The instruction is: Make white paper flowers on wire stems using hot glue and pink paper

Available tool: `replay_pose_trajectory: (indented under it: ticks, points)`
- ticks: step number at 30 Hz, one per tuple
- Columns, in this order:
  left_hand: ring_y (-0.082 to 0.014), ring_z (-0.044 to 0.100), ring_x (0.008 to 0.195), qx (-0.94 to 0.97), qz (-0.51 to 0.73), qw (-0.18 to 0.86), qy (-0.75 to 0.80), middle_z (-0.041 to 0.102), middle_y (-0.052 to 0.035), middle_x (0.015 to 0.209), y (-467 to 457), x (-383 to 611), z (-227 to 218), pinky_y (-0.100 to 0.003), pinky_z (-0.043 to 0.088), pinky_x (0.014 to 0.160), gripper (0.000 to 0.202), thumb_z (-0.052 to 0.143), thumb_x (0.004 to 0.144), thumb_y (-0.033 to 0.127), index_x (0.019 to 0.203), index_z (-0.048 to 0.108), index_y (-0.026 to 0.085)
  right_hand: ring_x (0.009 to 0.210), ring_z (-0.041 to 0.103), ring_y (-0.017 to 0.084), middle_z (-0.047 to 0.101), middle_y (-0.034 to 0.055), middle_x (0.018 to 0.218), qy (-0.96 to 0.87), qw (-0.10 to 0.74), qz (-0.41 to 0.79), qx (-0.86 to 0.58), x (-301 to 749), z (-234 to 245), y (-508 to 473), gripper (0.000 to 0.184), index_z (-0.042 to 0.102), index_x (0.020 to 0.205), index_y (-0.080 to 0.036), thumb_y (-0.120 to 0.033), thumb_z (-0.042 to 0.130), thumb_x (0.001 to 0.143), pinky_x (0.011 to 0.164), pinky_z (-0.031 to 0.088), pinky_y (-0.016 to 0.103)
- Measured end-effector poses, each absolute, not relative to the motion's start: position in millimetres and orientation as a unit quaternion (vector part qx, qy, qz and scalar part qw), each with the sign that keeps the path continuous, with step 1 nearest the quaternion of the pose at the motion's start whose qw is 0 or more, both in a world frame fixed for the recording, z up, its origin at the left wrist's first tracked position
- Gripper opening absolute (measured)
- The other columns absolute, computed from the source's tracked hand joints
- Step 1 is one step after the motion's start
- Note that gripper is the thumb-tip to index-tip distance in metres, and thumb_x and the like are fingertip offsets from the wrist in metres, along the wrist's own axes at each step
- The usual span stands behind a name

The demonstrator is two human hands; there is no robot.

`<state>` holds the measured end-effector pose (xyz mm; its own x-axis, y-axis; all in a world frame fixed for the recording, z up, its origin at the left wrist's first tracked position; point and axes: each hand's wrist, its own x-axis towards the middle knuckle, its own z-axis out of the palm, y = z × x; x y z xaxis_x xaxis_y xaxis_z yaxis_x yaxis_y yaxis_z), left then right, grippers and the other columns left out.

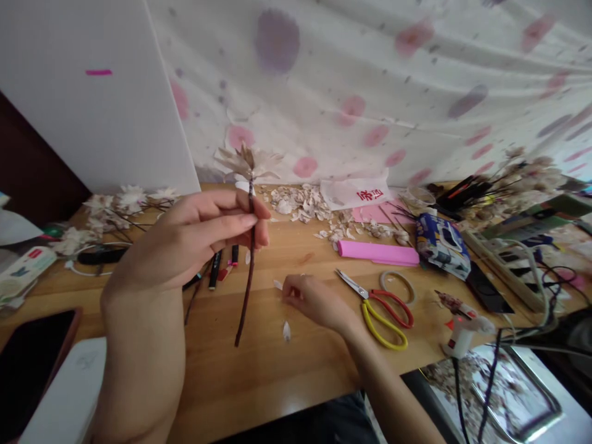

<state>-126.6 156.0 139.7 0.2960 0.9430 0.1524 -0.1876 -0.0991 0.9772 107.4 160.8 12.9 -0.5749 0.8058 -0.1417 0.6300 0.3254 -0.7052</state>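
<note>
My left hand (203, 240) is raised and shut on a thin dark brown twig stem (250, 271) of a handmade flower. The flower head (247, 161), made of pale dried petals, stands above my fingers. My right hand (309, 301) rests low on the wooden table (259, 370) with its fingertips pinched together. Whether they grip anything is hidden. A small white petal (277, 285) lies just left of those fingertips, and another white petal (287, 331) lies just below them.
Red-and-yellow scissors (386, 314), a pink foam block (377, 253), a roll of tape (398, 285) and a hot glue gun (462, 327) lie right of my right hand. Petal scraps (300, 203) are heaped at the back. Finished flowers (115, 213), a power strip (502, 265) and a phone (32, 370) surround them.
</note>
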Motion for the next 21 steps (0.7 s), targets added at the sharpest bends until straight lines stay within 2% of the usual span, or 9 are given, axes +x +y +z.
replay_pose_trajectory:
  ticks: [2,4,7,10,14,19,21]
  points:
    - [-0.0174,0.068,0.066,0.556,0.487,0.58,0.343,0.071,-0.0041,0.073,155.3,-126.2,139.4,-0.024,0.058,0.058,0.01,0.066,0.084,0.016,0.086,0.076,0.018,0.067,0.056,0.013,0.064,-0.0018,0.073,-0.805,0.145,0.368,-0.442,114.0,38.1,171.5,0.014,0.065,0.081,-0.018,-0.006,0.069,0.087,0.063,0.039,0.024]
    - [-0.0182,0.067,0.065,0.548,0.487,0.58,0.356,0.07,-0.0038,0.073,153.9,-126.3,140.3,-0.025,0.057,0.054,0.01,0.066,0.084,0.018,0.087,0.076,0.018,0.069,0.057,0.013,0.066,-0.0012,0.077,-0.803,0.192,0.358,-0.435,120.9,65.6,181.4,0.004,0.067,0.092,-0.018,-0.014,0.069,0.091,0.064,0.042,0.024]
    - [-0.0179,0.066,0.063,0.542,0.487,0.582,0.361,0.069,-0.0037,0.071,152.1,-128.2,143.6,-0.025,0.056,0.053,0.009,0.068,0.082,0.018,0.086,0.075,0.018,0.07,0.06,0.011,0.07,-0.0002,0.083,-0.789,0.311,0.356,-0.392,129.3,100.5,190.6,0.012,0.071,0.105,-0.02,-0.021,0.068,0.094,0.064,0.048,0.023]
    - [-0.0171,0.064,0.062,0.53,0.487,0.59,0.364,0.07,-0.0039,0.07,151.6,-131.0,146.8,-0.023,0.054,0.052,0.007,0.07,0.078,0.015,0.084,0.075,0.017,0.069,0.066,0.01,0.072,-0.0004,0.079,-0.738,0.419,0.416,-0.328,132.6,120.3,191.8,0.007,0.075,0.096,-0.02,-0.021,0.071,0.091,0.058,0.052,0.019]
    - [-0.0146,0.067,0.064,0.512,0.51,0.59,0.36,0.072,-0.003,0.068,153.4,-130.2,145.6,-0.019,0.055,0.056,0.01,0.066,0.083,0.01,0.084,0.075,0.014,0.069,0.072,0.01,0.076,-0.0008,0.076,-0.697,0.469,0.458,-0.29,132.2,130.6,187.1,0.004,0.076,0.091,-0.02,-0.017,0.075,0.087,0.056,0.057,0.015]
    - [-0.0116,0.069,0.059,0.456,0.528,0.642,0.32,0.074,-0.001,0.064,155.1,-109.6,137.5,-0.016,0.055,0.056,0.002,0.075,0.081,0.015,0.083,0.077,0.015,0.066,0.07,0.008,0.076,-0.0024,0.079,-0.679,0.551,0.406,-0.265,130.8,135.8,179.3,0.012,0.076,0.086,-0.022,-0.011,0.079,0.084,0.057,0.059,0.013]
    - [-0.0112,0.069,0.06,0.433,0.501,0.691,0.289,0.075,-0.0021,0.066,154.3,-97.0,133.9,-0.017,0.057,0.061,0.009,0.08,0.081,0.022,0.086,0.078,0.015,0.065,0.067,0.007,0.074,-0.0033,0.083,-0.67,0.589,0.372,-0.256,129.4,136.2,176.7,0.016,0.076,0.088,-0.023,-0.008,0.079,0.083,0.057,0.059,0.013]
